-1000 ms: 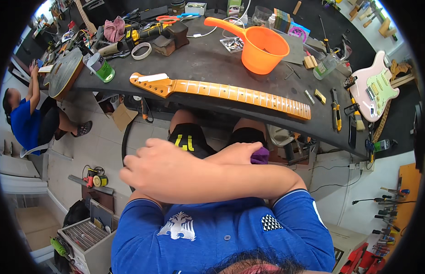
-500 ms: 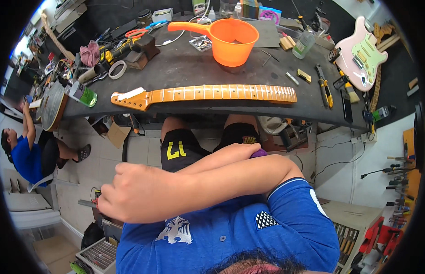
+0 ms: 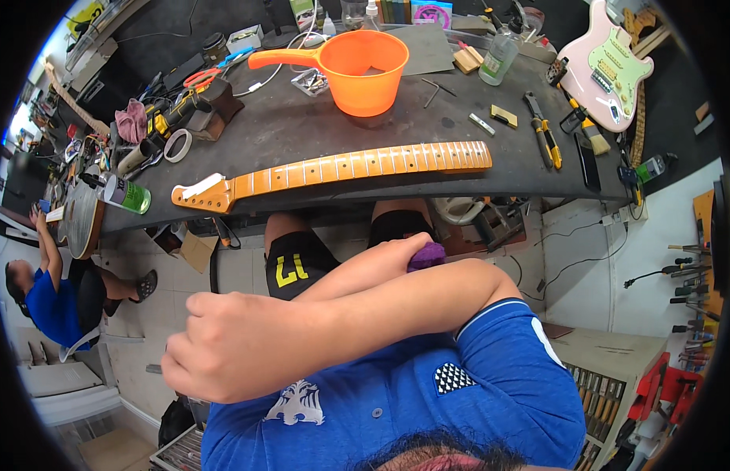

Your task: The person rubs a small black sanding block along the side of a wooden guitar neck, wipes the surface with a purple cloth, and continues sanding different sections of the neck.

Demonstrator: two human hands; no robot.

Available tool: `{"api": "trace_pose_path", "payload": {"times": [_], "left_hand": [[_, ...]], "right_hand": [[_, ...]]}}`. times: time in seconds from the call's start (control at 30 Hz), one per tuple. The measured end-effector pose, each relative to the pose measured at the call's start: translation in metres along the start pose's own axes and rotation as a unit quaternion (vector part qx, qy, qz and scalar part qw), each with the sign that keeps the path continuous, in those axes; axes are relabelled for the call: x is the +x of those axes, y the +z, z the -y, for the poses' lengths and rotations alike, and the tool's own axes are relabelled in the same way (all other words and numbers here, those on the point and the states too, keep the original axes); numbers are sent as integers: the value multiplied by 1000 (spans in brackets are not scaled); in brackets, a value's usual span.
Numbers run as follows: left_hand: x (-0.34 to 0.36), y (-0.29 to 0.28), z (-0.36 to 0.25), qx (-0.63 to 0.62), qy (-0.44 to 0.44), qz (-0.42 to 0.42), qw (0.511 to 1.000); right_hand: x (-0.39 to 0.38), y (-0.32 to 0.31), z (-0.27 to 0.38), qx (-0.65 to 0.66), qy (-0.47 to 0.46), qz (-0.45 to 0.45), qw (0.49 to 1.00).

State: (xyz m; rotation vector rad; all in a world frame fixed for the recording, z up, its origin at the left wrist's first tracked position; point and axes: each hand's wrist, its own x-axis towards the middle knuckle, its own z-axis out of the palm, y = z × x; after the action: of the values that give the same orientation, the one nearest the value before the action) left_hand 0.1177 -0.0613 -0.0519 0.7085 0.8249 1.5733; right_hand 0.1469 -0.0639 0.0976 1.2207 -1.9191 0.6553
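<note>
My right arm crosses over my left in front of my chest. On the left, my right hand [image 3: 220, 345] is closed in a fist, its fingers turned away; what it holds, if anything, is hidden. My left hand [image 3: 400, 253] reaches out to the right beneath the other forearm, closed on a bunched purple cloth [image 3: 428, 256], partly covered by that forearm. Beyond both hands, a guitar neck [image 3: 333, 170] with a glossy amber finish lies along the bench's near edge, headstock to the left. Neither hand touches it.
The dark bench [image 3: 255, 141] holds an orange dipper [image 3: 365, 78], pliers [image 3: 543, 129], a brush [image 3: 595, 137], a green-labelled jar [image 3: 127, 194] and a clear bottle [image 3: 500, 59]. A pink guitar body [image 3: 608, 71] stands far right. Another person [image 3: 55, 302] sits at left beside a dark guitar body [image 3: 81, 224].
The whole view has shifted, so the bench things sit further left. More of the purple cloth shows past my right forearm. My arms remain crossed; the guitar neck stays on the bench.
</note>
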Motion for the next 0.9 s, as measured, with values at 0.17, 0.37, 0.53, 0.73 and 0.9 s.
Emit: {"api": "trace_pose_path", "payload": {"times": [0.17, 0.37, 0.53, 0.73, 0.9], "left_hand": [[-5, -2, -4, 29, -3, -21, 999], [1, 0, 1, 55, -21, -18, 998], [-4, -1, -1, 78, -28, -35, 996], [-1, -3, -4, 99, -34, -40, 994], [1, -6, -8, 126, -38, -41, 990]], "right_hand": [[-25, -8, -5, 2, 17, -39, 999], [-5, -7, -3, 1, 12, -64, 998], [-22, -11, -4, -1, 11, -85, 996], [-20, -21, -14, -5, 20, -72, 997], [-15, -22, -13, 3, -3, -78, 997]]}}
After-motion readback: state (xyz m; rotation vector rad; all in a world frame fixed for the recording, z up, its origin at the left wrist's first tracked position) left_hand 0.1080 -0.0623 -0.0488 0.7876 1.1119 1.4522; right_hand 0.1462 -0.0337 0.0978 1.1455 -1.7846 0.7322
